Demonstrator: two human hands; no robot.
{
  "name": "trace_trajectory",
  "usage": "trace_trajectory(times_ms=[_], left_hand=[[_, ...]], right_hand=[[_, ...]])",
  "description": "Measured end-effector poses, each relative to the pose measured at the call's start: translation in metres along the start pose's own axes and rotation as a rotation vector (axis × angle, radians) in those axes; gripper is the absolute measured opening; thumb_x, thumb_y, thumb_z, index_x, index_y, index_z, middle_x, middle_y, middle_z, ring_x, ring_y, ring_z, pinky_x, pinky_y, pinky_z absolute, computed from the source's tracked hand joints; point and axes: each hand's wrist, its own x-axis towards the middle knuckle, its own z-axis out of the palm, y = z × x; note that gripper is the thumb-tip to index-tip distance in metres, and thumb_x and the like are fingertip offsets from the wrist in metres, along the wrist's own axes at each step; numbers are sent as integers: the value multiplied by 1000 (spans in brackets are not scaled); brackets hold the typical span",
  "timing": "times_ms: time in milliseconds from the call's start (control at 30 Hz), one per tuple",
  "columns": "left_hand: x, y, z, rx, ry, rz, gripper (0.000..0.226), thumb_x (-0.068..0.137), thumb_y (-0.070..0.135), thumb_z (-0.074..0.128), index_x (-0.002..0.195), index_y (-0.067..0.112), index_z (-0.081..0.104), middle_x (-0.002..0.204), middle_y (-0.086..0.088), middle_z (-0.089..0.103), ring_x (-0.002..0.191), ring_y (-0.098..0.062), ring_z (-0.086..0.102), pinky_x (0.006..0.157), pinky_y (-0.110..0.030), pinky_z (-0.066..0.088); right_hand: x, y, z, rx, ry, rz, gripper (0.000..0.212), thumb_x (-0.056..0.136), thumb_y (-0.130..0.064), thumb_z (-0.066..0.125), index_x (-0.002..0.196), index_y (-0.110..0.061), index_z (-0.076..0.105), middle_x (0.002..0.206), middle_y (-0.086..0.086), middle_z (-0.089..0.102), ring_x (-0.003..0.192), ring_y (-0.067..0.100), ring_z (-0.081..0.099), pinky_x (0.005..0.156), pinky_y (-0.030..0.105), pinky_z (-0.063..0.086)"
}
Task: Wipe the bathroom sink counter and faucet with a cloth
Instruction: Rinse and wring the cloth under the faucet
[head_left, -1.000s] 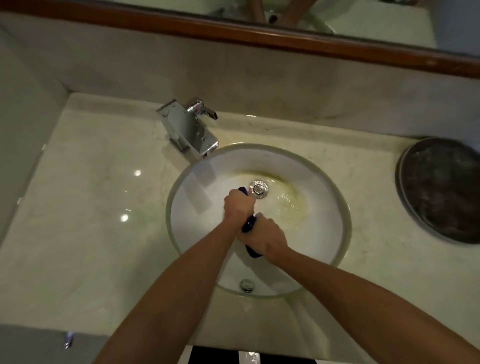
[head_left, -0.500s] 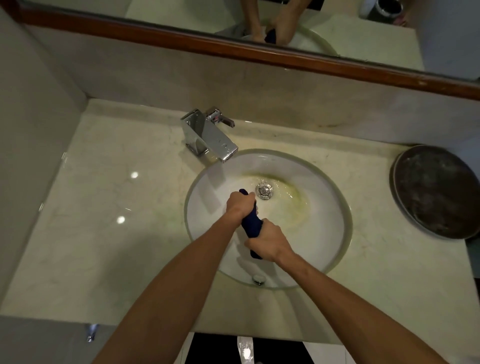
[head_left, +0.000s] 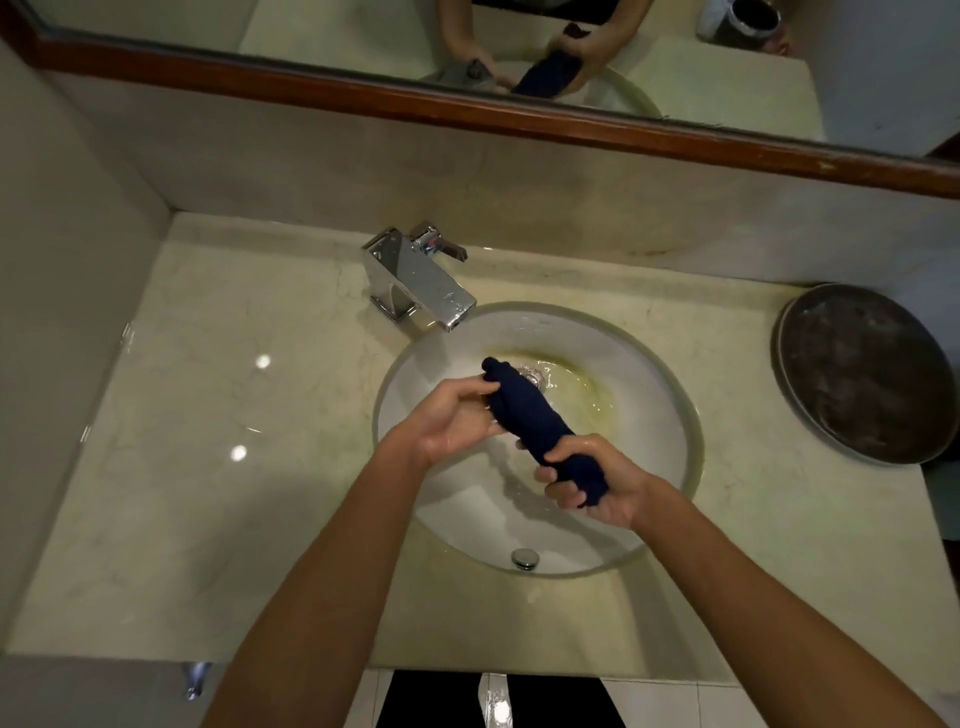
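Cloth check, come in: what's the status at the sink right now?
Both hands on the rolled dark blue cloth: left hand at far end, right hand gripping near end. Held above the sink basin. Faucet untouched. Nothing in the way.

Pale marble table (head_left: 218, 467), glossy, w/ light spots reflected at left. Round white sink (head_left: 660, 415) is set into it near centre, yellowish stain around drain. Chrome faucet (head_left: 415, 283) is mounted at sink's back-left rim. Dark round tray (head_left: 862, 374) is placed at right edge, well apart from faucet.
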Motion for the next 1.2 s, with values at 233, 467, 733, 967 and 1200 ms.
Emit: trace_trajectory(times_ms=[233, 467, 733, 967, 1200], left_hand=[[-4, -18, 31, -100, 37, 199, 32, 84, 37, 70, 103, 11, 69, 101, -6, 74, 101, -20, 69, 99, -37, 50], [1, -13, 46, -336, -232, 210, 40, 81, 13, 80, 117, 17, 64, 97, -1, 67, 76, -12, 66, 84, -33, 59], [29, -6, 50, 251, 332, 67, 29, 95, 31, 70, 80, 8, 61, 67, -5, 58, 54, -17, 55, 58, -32, 54], [62, -30, 32, 857, 724, 175, 31, 100, 30, 53, 90, 4, 67, 68, -9, 70, 49, -13, 66, 53, -25, 56], [68, -29, 28, 1041, 761, 182, 32, 101, 34, 49, 78, 14, 58, 66, -5, 68, 62, -21, 74, 71, -35, 62]], right_hand=[[14, 13, 8, 472, -605, 64, 41, 90, -14, 60, 126, -9, 41, 71, 10, 55, 47, 13, 48, 43, 24, 48], [9, 29, 20, 434, -682, -58, 54, 88, -23, 75, 125, -10, 38, 84, 6, 58, 62, 12, 55, 58, 23, 53], [3, 6, 49, -382, 264, -134, 27, 84, -17, 76, 101, -8, 57, 74, 7, 58, 55, 16, 51, 46, 25, 38], [68, 35, 37, -765, 748, -248, 35, 79, -24, 73, 105, -12, 52, 86, 4, 69, 67, 17, 68, 55, 32, 53], [80, 39, 28, -795, 701, -278, 30, 74, -28, 72, 94, -12, 55, 78, 4, 67, 65, 19, 64, 54, 33, 51]])
